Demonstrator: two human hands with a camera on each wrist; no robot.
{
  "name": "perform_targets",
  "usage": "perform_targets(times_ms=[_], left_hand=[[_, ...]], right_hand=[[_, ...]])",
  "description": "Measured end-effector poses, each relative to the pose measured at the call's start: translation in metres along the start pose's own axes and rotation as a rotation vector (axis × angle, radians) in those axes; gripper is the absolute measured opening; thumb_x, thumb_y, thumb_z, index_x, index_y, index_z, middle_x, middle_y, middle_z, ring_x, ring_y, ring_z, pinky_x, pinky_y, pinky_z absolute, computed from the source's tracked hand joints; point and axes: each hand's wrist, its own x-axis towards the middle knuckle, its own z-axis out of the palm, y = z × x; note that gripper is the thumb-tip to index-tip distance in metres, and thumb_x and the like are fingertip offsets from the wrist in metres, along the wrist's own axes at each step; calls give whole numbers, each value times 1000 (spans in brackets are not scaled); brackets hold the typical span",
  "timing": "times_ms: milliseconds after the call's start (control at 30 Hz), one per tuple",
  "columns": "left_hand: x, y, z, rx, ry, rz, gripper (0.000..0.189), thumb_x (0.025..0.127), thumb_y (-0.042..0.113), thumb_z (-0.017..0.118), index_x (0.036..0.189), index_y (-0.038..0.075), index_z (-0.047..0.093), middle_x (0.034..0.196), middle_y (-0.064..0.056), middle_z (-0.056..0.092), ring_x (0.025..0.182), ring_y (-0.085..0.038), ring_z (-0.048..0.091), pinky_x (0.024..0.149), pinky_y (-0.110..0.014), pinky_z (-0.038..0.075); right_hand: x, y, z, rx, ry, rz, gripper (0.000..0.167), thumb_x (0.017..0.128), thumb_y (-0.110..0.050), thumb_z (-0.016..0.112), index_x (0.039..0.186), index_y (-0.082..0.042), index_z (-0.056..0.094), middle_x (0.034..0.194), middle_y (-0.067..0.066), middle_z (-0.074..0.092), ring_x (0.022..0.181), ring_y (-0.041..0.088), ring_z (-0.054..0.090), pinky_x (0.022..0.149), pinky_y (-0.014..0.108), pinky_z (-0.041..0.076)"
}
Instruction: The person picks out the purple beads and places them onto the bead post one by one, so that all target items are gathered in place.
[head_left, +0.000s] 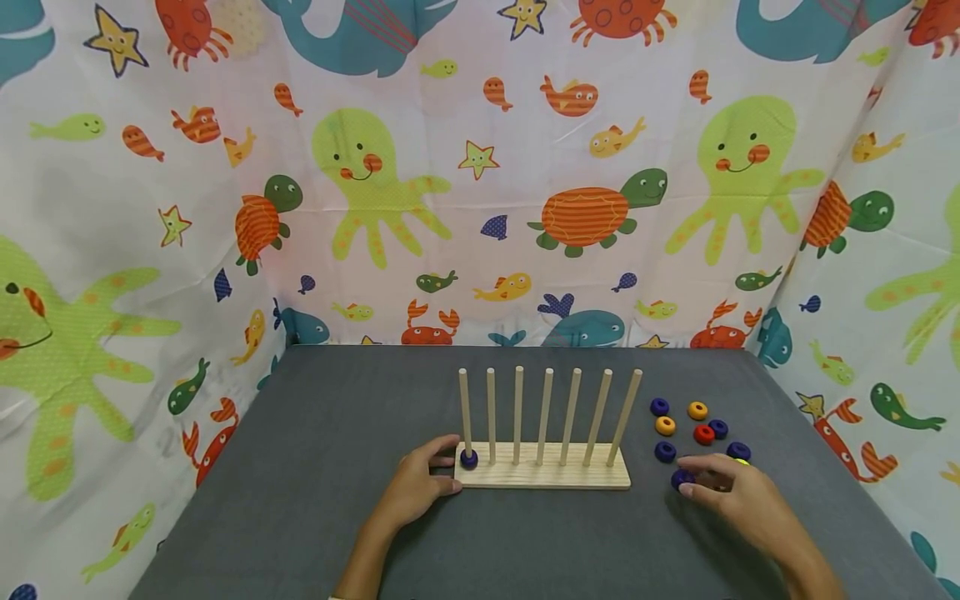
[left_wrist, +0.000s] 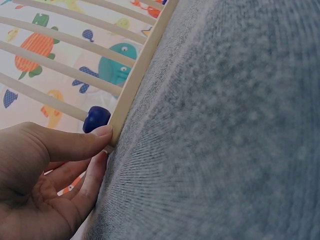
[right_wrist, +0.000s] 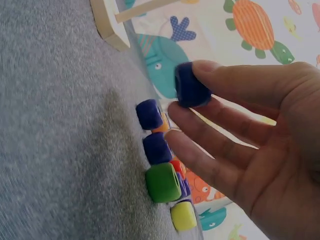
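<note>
A wooden peg stand with a row of several upright pegs sits on the table. My left hand holds its left end, thumb at the front corner and fingers toward the back. A dark blue bead is at the bottom of the leftmost peg; in the left wrist view this blue bead sits just beside my thumb. To the right of the stand, my right hand pinches another blue bead between thumb and fingers, held off the table in the right wrist view.
Loose beads lie right of the stand: several blue, an orange bead, a yellow-orange bead, a red bead, a yellow bead and a green bead. Patterned cloth walls off the grey table behind and at both sides.
</note>
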Motion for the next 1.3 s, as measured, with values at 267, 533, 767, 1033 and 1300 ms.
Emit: perform_targets(times_ms=[267, 533, 767, 1033, 1300], left_hand=[[0, 1, -1, 6, 1, -5, 68, 86, -5, 80, 150, 2, 57, 151, -21, 59, 127, -39, 66, 94, -45, 60], [0, 1, -1, 5, 2, -13, 68, 86, -5, 80, 150, 1, 57, 151, -21, 59, 127, -39, 66, 94, -45, 60], [0, 0, -2, 2, 5, -11, 68, 86, -5, 80, 150, 2, 57, 151, -21, 59, 127, -39, 66, 94, -45, 60], [-1, 0, -1, 4, 3, -14, 69, 86, -4, 81, 150, 2, 57, 151, -20, 59, 126, -38, 66, 93, -44, 60], [0, 0, -1, -3, 2, -14, 68, 86, -3, 81, 150, 2, 57, 151, -20, 59, 126, -38, 66, 94, -45, 60]], right_hand=[[-2, -10, 3, 32, 113, -72, 41, 98, -30, 78, 132, -9, 73, 130, 14, 69, 110, 28, 68, 78, 15, 53], [-2, -23, 3, 78, 242, -158, 41, 100, -23, 77, 136, -6, 70, 132, 17, 66, 98, -7, 62, 79, 11, 54], [-2, -36, 3, 46, 355, -225, 36, 100, -26, 76, 132, -11, 72, 122, 10, 69, 93, -12, 56, 78, 9, 51], [-3, -53, -2, 84, 422, -307, 39, 99, -24, 77, 135, -10, 72, 119, 4, 68, 94, -7, 58, 81, 3, 48], [-7, -78, -12, 134, 478, -400, 35, 97, -12, 79, 131, -9, 73, 112, -2, 67, 95, -6, 62, 82, 5, 50]])
